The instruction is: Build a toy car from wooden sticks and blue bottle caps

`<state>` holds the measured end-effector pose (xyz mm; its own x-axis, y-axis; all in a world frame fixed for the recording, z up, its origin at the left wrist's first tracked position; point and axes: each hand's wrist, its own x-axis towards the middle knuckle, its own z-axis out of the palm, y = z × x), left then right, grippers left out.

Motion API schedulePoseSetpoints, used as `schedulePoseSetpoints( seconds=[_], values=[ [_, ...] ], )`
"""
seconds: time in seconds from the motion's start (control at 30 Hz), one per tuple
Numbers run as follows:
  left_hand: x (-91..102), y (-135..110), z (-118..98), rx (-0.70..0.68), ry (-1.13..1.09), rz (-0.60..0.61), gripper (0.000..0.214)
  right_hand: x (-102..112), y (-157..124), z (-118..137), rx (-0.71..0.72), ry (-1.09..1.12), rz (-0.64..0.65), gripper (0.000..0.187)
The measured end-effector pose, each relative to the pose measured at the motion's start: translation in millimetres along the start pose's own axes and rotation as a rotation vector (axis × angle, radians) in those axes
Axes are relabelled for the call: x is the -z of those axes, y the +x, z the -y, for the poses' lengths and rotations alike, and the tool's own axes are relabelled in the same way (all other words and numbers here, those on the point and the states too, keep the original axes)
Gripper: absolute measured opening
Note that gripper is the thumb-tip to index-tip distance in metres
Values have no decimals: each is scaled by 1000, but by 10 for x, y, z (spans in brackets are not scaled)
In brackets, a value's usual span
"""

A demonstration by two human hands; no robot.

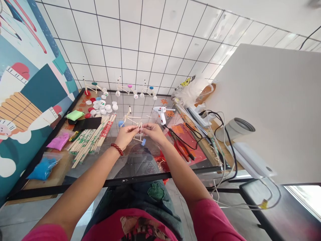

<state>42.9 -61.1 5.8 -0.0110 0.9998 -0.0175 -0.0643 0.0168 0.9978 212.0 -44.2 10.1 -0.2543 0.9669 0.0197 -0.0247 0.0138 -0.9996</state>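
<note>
The left hand (129,134) and the right hand (153,131) meet near the centre of the frame, and the fingertips of both are pinched together on a small stick frame (140,136); the exact contact is partly hidden by the fingers. Below the fingertips, a blue piece (143,142) is at the lower end of the thin sticks. Just to the upper left of the hands are more joined sticks (132,117) and a blue disc (121,124), but I cannot tell if they belong to the same frame. In my judgement, the step in hand is to align or press a joint, and the next move calls for a steady, light pinch, because such thin sticks could twist easily. Farther out, the white glue gun (162,117) lies right of centre, apart from the hands. Loose sticks (92,137) lie left of centre, with bottle caps (108,107) above them. Toward the upper middle, three similar stick models (129,86) stand along the far edge of the table (95,170).
</note>
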Motion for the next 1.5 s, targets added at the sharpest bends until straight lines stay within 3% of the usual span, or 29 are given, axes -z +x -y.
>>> schedulePoseSetpoints(
  seconds=[0.23,0.37,0.47,0.63,0.73,0.83,0.93,1.0,1.13,1.23,1.37,1.43,1.5],
  values=[
    [51,-5,-33,81,-50,43,41,23,-47,22,-38,9,-70,30],
    [64,-21,-28,29,1,168,44,44,-63,44,-35,28,-69,31],
    [37,-68,-8,-66,187,216,44,44,-74,53,-3,65,-71,32],
    [-33,-150,44,-395,527,73,48,-2,-63,40,39,92,-107,36],
    [-32,-151,86,-502,615,17,35,14,-34,21,54,48,-130,38],
    [-1,-130,123,-527,621,7,13,164,-8,14,97,-143,-267,34],
    [20,-121,143,-515,581,51,15,417,18,46,98,-519,-566,23],
    [16,-127,152,-497,562,76,18,568,59,94,32,-807,-682,28],
    [-11,-142,165,-478,540,106,27,694,246,210,-180,-1187,-646,53],
    [-14,-146,146,-508,500,79,25,690,427,265,-293,-1270,-556,48],
    [1,-165,47,-518,358,-26,24,698,591,277,-303,-1282,-504,38],
    [-1,-190,-13,-443,231,-14,24,710,625,287,-289,-1273,-495,35],
    [-13,-219,-60,-279,32,60,23,714,627,322,-265,-1256,-506,35]
  ],
)
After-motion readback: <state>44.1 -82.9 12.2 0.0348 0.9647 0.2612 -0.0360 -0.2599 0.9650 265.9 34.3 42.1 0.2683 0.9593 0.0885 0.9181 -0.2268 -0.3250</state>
